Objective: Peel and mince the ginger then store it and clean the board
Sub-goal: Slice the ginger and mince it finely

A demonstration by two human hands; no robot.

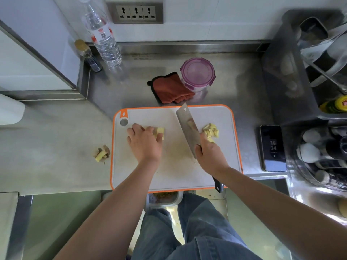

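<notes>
as the left hand pinned the ginger: cutting stage, mince not yet reached

while the left hand [144, 141] lay on the cutting board [225, 162] with its fingers curled over a pale yellow ginger block [160, 131], holding it down, the right hand [208, 152] was clamped round the handle of the cleaver [187, 128], close up against the blade. the hands were apart, with bare board between them. the blade was tilted, flat face toward the camera, tip toward the board's far edge. whether its edge touched the board could not be told.

step, as judged: slicing down peeled ginger. the block showed clean, square-cut faces and no skin that could be seen. a heap of cut strips [211, 130] lay on the board just beyond the right hand, coarse and uneven, well short of a mince. brown and yellow peel scraps [102, 152] lay on the steel counter [56, 137], just off the board's left edge.

next move, as judged: carry the blade across to the block and cut close beside the left fingertips, which would need tucking back since the block was small. after that, gather both lots and chop fine.

behind the board stood a round container [197, 73] with its purple lid on, just beside a folded rust-red cloth [171, 89]. storing and wiping looked not yet begun.
</notes>
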